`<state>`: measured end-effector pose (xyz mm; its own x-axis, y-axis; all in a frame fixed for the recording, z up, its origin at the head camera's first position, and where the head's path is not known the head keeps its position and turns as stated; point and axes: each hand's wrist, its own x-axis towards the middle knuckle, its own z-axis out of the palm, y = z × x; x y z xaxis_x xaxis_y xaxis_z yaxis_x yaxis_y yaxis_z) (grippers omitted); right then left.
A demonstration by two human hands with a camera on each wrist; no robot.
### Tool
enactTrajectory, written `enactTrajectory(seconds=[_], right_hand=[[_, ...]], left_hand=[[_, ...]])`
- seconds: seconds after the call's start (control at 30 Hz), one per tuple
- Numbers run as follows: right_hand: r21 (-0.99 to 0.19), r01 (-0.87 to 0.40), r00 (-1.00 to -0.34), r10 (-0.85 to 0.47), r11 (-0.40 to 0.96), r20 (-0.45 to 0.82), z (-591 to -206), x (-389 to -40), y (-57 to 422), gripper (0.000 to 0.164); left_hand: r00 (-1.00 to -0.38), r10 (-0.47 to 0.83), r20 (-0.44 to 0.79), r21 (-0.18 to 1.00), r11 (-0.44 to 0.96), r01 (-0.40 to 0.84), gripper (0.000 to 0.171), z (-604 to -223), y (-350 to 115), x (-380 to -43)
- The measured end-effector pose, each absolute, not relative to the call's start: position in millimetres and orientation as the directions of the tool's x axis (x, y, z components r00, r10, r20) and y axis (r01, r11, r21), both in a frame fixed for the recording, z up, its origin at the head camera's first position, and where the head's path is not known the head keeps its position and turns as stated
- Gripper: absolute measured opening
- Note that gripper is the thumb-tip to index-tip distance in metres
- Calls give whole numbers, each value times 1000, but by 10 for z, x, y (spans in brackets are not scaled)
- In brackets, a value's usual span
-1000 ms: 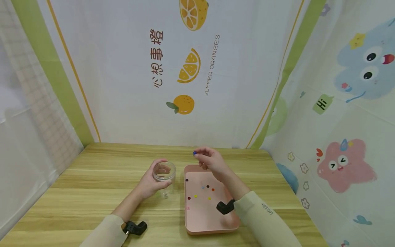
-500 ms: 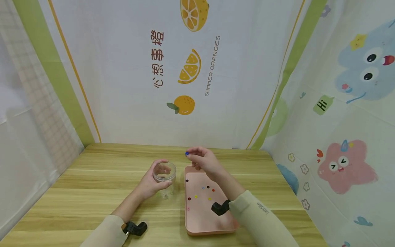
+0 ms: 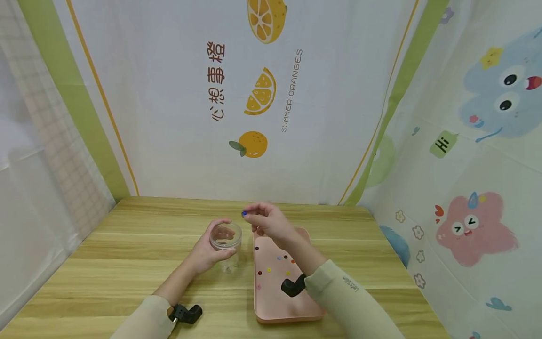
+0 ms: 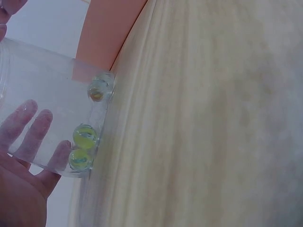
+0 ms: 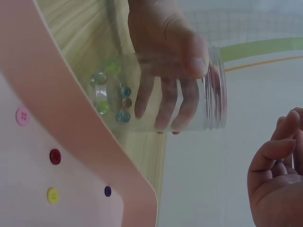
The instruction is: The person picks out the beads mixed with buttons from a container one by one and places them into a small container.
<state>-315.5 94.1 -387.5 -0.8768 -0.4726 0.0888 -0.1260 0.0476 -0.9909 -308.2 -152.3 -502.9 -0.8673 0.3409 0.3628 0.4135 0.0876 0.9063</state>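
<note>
A clear jar (image 3: 226,247) stands upright and uncapped on the table. My left hand (image 3: 210,247) grips its side, thumb in front and fingers behind. Several glass marbles with yellow-green, blue or brown swirls lie at its bottom, such as a marble (image 4: 85,137) in the left wrist view. Right of the jar and slightly above its mouth, my right hand (image 3: 271,223) pinches a small round blue piece (image 3: 244,213) between thumb and fingertips; whether it is a button or a marble I cannot tell. In the right wrist view, the right hand (image 5: 279,175) hides that piece.
A shallow pink tray (image 3: 292,310) lies right of the jar, under my right forearm. Scattered in it are several small buttons, among them a yellow button (image 5: 53,195) and a dark red button (image 5: 55,156). Printed cloths hang behind the wooden table (image 3: 127,263) and along its sides.
My right hand has moved left with the blue piece, from over the tray's far end toward the jar's mouth. My left hand and the jar have stayed in place.
</note>
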Motion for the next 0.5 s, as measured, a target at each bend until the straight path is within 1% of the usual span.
enactTrajectory(seconds=[0.23, 0.5], right_hand=[[-981, -168, -864, -493, 96, 99, -3914, -3150, 829, 25], [-980, -152, -858, -510, 130, 66, -3979, -3130, 730, 28]], left_hand=[[-868, 342, 360, 907, 88, 411, 78, -5036, -1523, -3081], [-880, 340, 332, 917, 104, 386, 78, -5016, -1528, -3067]])
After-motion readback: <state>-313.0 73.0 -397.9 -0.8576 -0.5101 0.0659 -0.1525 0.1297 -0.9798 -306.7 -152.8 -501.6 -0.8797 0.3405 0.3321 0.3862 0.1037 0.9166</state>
